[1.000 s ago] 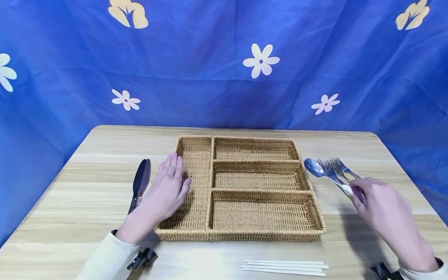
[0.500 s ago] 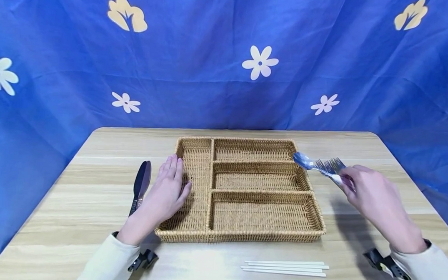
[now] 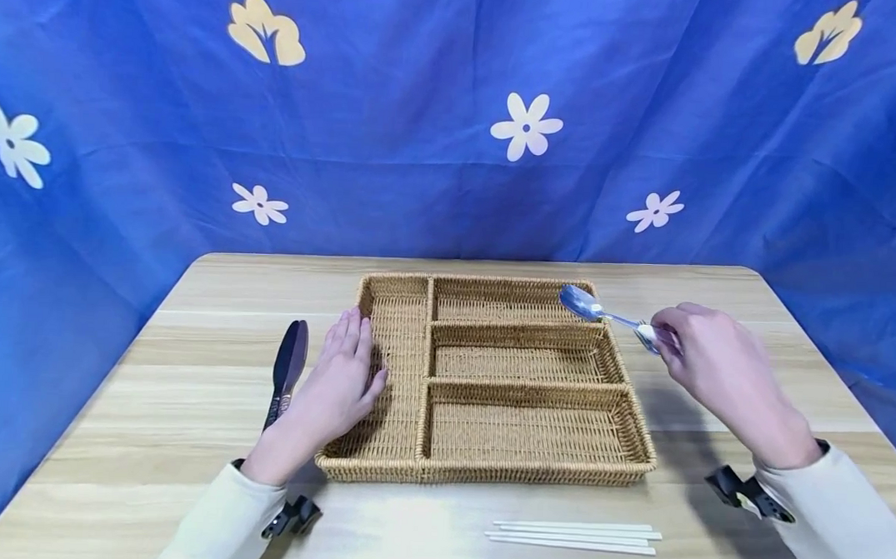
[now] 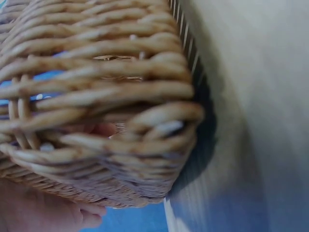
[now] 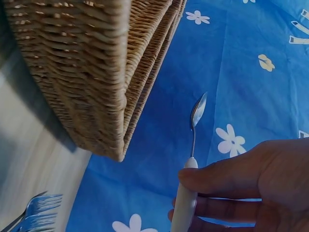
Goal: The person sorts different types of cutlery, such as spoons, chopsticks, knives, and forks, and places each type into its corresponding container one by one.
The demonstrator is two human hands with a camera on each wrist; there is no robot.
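My right hand (image 3: 715, 358) pinches a metal spoon (image 3: 580, 302) by its white handle (image 5: 185, 200), thumb on one side and fingers on the other. The bowl of the spoon overlaps the back right compartment of the wicker tray (image 3: 518, 384) in the head view. Straight-fingered, my left hand (image 3: 338, 387) rests over the tray's left rim, its thumb spread over the long left compartment. In the left wrist view, the weave of the wall (image 4: 106, 92) fills much of the picture and part of the left hand (image 4: 43, 210) shows beyond it.
Forks (image 5: 42, 210) lie on the table right of the tray, hidden behind the right hand in the head view. Two dark knives (image 3: 287, 364) lie left of the tray. Several white chopsticks (image 3: 575, 537) lie in front. A blue flowered cloth (image 3: 424, 128) hangs behind.
My right hand has lifted the spoon away from the forks and moved left, bringing its bowl over the tray's right end. The left hand has stayed at the left rim.
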